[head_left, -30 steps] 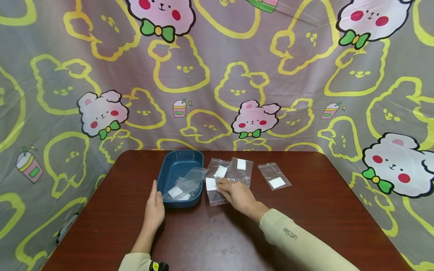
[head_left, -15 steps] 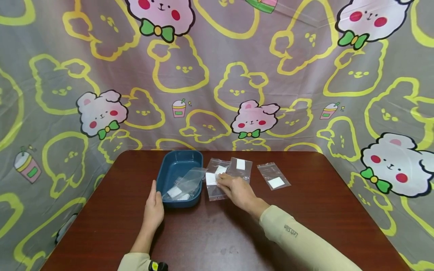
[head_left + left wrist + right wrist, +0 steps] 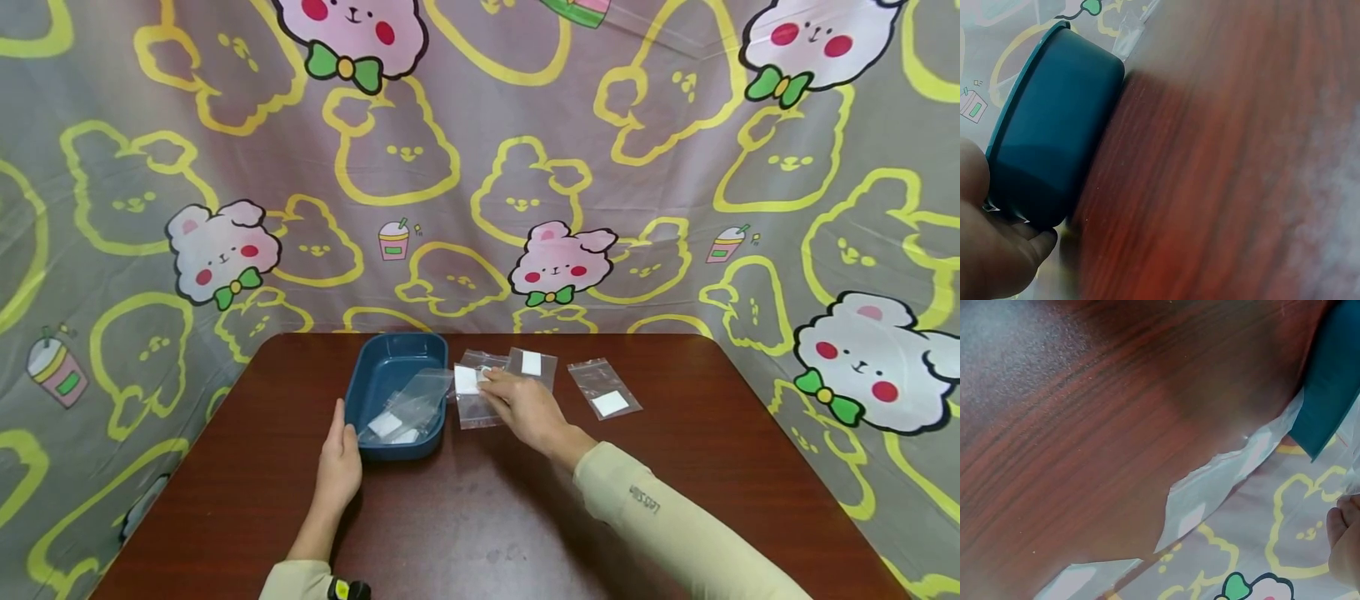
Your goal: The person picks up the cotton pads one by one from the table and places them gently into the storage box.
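Note:
In the head view my right hand (image 3: 527,410) pinches the edge of a clear zip bag (image 3: 472,408) with a white label, over other bags on the table. My left hand (image 3: 339,462) rests against the near left corner of a blue tray (image 3: 403,452), its fingers extended along the side. Its fingers (image 3: 1035,244) touch the tray's outer wall (image 3: 1060,119) in the left wrist view. Several clear bags with white labels (image 3: 386,425) lie in the tray's near end, one leaning over the right rim. In the right wrist view my right hand (image 3: 1346,540) shows only at the edge.
Behind the held bag, a zip bag (image 3: 546,367) lies flat on the brown table (image 3: 465,517). Another labelled bag (image 3: 604,387) lies apart to the right. A patterned curtain (image 3: 480,208) hangs along the table's far edge and sides.
The right hand has moved the pinched zip bag slightly up and away over the other bags. The left hand and the tray hold their place.

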`<control>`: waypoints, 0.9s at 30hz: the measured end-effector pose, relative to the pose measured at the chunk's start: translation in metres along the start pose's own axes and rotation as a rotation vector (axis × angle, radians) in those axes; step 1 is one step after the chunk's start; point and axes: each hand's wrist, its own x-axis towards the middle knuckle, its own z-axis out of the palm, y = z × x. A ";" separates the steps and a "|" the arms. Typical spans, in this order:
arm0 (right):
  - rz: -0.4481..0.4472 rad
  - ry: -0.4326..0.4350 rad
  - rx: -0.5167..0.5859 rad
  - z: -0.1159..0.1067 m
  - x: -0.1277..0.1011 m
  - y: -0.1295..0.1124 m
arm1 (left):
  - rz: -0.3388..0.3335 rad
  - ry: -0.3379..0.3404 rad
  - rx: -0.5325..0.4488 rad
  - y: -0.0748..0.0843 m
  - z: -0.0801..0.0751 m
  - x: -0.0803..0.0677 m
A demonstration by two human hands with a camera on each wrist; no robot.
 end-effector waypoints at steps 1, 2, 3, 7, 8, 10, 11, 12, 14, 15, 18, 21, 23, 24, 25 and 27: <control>0.004 -0.001 0.001 0.000 0.000 0.000 | 0.000 0.001 0.000 0.000 0.000 0.000; 0.004 0.001 0.003 0.000 0.001 -0.001 | 0.002 0.003 0.001 0.000 0.000 0.000; 0.003 0.004 0.006 0.000 0.002 -0.001 | 0.003 0.005 0.001 0.000 0.000 0.000; -0.008 0.019 0.016 0.001 0.003 -0.003 | 0.004 0.005 0.002 -0.001 0.000 0.000; -0.011 0.023 0.018 0.001 0.004 -0.004 | 0.005 0.006 0.002 -0.001 0.000 0.000; -0.015 0.025 0.016 0.002 0.004 -0.005 | 0.006 0.004 0.000 -0.002 0.000 0.000; -0.015 0.024 0.012 0.002 0.005 -0.005 | 0.006 0.003 -0.001 -0.002 0.000 0.000; -0.018 0.026 0.006 0.003 0.005 -0.006 | 0.007 0.001 -0.004 -0.002 0.000 0.000; -0.021 0.021 0.002 0.004 0.007 -0.007 | 0.001 0.000 -0.008 -0.002 0.000 0.000; -0.024 0.019 0.000 0.004 0.008 -0.008 | -0.001 -0.002 -0.009 -0.002 0.000 0.000; -0.033 0.023 0.000 0.006 0.010 -0.011 | 0.002 -0.003 -0.011 -0.001 0.000 0.001; -0.036 0.016 0.000 0.007 0.013 -0.014 | 0.009 -0.001 -0.009 -0.001 0.000 0.001; -0.044 0.013 -0.003 0.009 0.015 -0.017 | 0.012 0.003 -0.010 0.000 0.000 0.001; -0.047 0.008 -0.004 0.010 0.015 -0.018 | 0.010 0.003 -0.010 0.000 0.000 0.001; -0.052 0.005 -0.005 0.011 0.016 -0.019 | 0.010 0.003 -0.012 -0.001 0.000 0.001; -0.061 0.006 0.000 0.014 0.018 -0.021 | 0.010 0.006 -0.010 -0.001 0.001 0.001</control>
